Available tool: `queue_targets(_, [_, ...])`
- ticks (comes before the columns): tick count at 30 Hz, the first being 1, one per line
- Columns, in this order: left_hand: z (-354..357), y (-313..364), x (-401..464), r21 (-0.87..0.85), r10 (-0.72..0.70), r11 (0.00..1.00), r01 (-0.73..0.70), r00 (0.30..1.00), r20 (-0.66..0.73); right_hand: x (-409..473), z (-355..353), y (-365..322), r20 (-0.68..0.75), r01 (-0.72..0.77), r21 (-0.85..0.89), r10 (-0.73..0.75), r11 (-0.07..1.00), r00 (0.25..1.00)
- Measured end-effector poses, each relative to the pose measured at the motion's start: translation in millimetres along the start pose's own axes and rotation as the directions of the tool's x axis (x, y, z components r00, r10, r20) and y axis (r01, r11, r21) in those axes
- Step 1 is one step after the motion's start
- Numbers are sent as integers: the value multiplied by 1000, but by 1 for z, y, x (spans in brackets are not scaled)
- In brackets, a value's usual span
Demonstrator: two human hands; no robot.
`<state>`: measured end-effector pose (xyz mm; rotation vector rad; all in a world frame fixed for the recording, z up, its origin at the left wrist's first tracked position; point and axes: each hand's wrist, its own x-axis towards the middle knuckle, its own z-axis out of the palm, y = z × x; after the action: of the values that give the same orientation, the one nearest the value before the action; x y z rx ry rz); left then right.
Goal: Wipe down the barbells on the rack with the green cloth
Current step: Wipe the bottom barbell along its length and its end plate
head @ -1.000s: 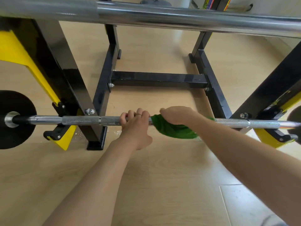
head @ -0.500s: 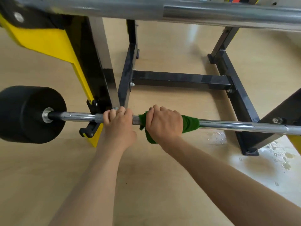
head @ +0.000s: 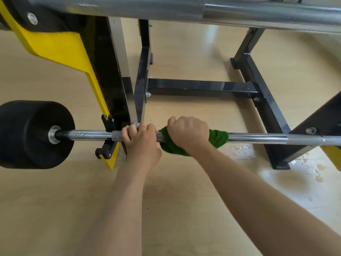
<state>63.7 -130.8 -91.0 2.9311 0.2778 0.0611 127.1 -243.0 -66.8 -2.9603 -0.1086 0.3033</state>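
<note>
A low barbell (head: 267,138) lies across the black and yellow rack (head: 110,93), with a thick black weight (head: 27,133) on its left end. My left hand (head: 141,140) grips the bare knurled bar just right of the rack's left hook. Right beside it, my right hand (head: 188,133) grips the green cloth (head: 217,138), which is wrapped round the bar. A second, thicker barbell (head: 239,11) runs across the top of the view.
The rack's black base beams (head: 203,86) stand on the pale wood floor behind the bar. Wet patches (head: 306,163) lie on the floor at the right foot of the rack. A yellow hook (head: 334,156) shows at the right edge.
Both hands slid left along the low bar, the cloth with the right hand. The view shifted left, bringing the black weight in.
</note>
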Motion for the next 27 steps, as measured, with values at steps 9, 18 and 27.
queue_targets(9, [-10,-1,0,16,5,1000,-6,997,71,-53,44,-5,-518,102,-10,-92,995,851])
queue_targets(18, [-17,-29,-5,-58,36,998,-31,996,80,22,-26,-29,655,-96,185,-50,978,754])
queue_targets(27, [-57,-42,-14,-74,-90,994,74,966,-244,-47,31,-29,-400,191,-8,-178,981,899])
